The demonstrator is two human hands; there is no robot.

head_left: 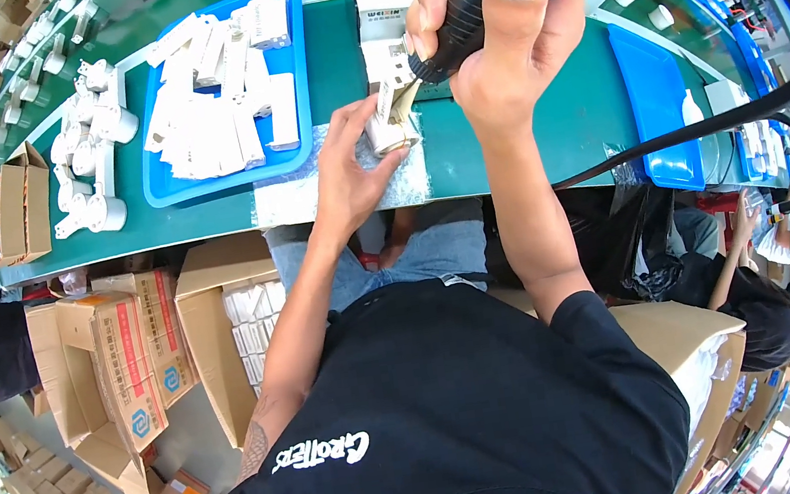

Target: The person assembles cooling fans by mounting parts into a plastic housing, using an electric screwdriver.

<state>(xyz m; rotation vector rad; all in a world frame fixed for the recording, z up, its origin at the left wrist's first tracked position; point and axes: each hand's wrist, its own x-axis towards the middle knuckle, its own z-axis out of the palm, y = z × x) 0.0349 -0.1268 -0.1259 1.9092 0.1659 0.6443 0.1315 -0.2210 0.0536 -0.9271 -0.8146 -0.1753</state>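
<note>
My right hand [519,48] is wrapped round a thick black tube-like tool [469,19] with a ribbed surface, held up close at the top of the view. Its narrow end tilts down and left, over a small whitish piece [393,134] on the table. My left hand [351,167] grips that piece between thumb and fingers, resting at a pale worn mat [292,199]. The piece's exact kind is not clear. Left of my hands, a blue tray [300,88] holds a heap of small white boxes [207,127].
White round-ended fixtures [84,154] stand left of the tray, beside a carton of small items [16,209]. A black cable [701,125] crosses the right side, near another blue tray [647,100]. Open cartons [118,357] stand below the table edge. People work on both sides.
</note>
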